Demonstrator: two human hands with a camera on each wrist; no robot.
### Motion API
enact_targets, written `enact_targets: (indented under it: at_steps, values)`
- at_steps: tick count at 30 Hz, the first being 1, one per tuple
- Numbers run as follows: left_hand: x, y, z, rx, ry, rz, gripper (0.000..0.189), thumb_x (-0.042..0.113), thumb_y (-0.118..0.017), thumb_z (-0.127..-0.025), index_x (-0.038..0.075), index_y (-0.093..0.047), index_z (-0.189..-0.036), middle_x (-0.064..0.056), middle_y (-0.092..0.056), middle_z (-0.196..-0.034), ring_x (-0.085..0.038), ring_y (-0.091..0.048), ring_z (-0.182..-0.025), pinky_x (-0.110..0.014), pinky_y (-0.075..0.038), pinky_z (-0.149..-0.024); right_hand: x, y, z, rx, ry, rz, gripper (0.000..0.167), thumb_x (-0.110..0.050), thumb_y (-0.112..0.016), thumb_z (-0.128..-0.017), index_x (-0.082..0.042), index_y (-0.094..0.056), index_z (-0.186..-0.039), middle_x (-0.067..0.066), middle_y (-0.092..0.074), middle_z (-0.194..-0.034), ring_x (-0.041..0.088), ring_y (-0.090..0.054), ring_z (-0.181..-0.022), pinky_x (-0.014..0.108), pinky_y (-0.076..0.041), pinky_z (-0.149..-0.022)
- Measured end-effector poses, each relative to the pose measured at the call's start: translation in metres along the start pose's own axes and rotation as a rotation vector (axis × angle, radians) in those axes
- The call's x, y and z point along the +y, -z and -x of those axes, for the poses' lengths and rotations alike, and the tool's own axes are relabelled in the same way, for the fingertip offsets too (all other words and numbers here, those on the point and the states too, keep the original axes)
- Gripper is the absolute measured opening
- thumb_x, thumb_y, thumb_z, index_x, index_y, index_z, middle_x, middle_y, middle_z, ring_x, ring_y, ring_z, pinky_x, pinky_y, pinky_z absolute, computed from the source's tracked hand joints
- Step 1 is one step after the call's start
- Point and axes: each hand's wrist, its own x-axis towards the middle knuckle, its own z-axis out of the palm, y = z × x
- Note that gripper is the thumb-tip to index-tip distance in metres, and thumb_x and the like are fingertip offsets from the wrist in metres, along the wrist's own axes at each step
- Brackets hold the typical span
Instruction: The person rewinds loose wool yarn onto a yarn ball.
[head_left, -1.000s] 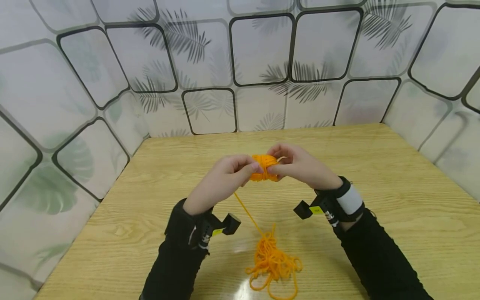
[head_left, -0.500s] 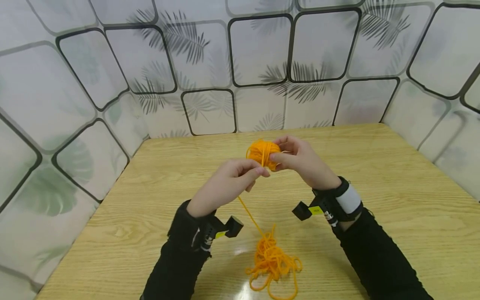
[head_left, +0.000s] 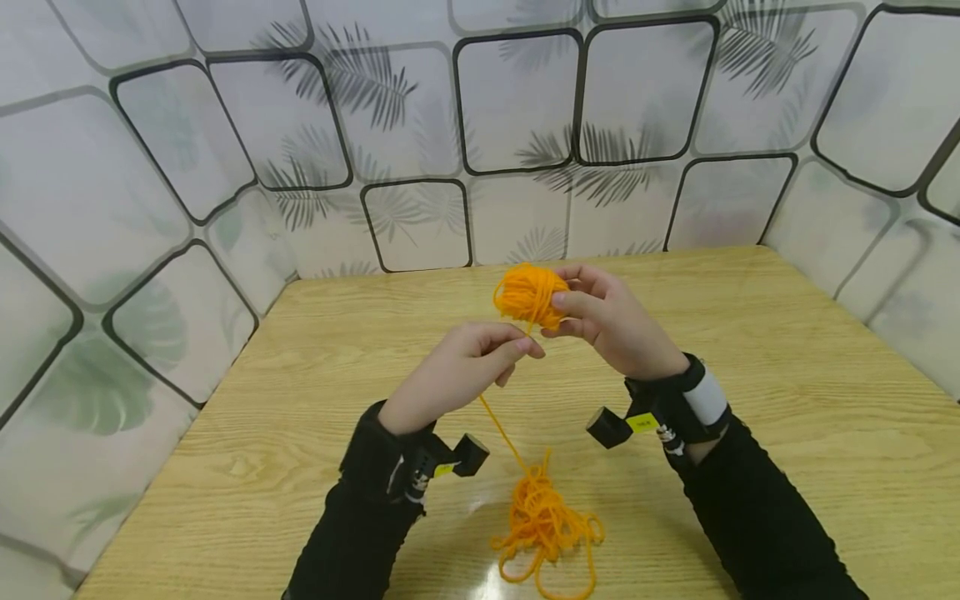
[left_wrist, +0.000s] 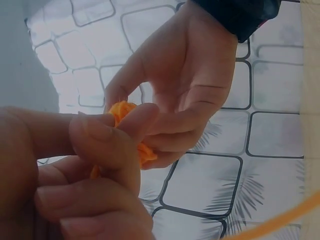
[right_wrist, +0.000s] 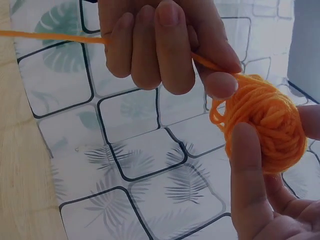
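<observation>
An orange ball of yarn [head_left: 527, 293] is held up above the table, gripped at its right side by the thumb and fingers of my right hand [head_left: 618, 321]. Just below and left of it, my left hand [head_left: 465, 367] pinches the yarn strand [right_wrist: 205, 61] between thumb and forefinger, with the other fingers curled in. From the left hand the strand [head_left: 501, 429] runs down to a loose tangle of orange yarn [head_left: 543, 521] on the table. In the left wrist view, the fingers hide most of the ball [left_wrist: 122, 111].
The light wooden table [head_left: 300, 400] meets patterned panels [head_left: 517, 217] at its back and along both sides. Both wrists wear black straps with small cameras, the left camera [head_left: 471, 454] and the right camera [head_left: 609, 427] hanging inward above the tabletop.
My right hand has lifted the ball slightly and turned it, so it now sits above my left hand. The left hand has moved a little down and right off the ball, still pinching the strand.
</observation>
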Motion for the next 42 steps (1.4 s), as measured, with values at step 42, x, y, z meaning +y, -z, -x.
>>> enact_targets:
  at_steps: [42]
  values:
    - [-0.012, 0.015, -0.003, -0.057, 0.104, 0.267, 0.029, 0.025, -0.039, -0.101, 0.003, -0.055, -0.094, -0.001, -0.033, -0.059, -0.015, -0.024, -0.049, -0.025, -0.024, -0.051, -0.006, 0.013, 0.003, -0.534, 0.110, -0.086, 0.024, -0.020, -0.050, -0.093, -0.006, -0.057, -0.111, 0.002, -0.062, -0.096, 0.011, -0.059, -0.079, 0.027, -0.050, -0.073]
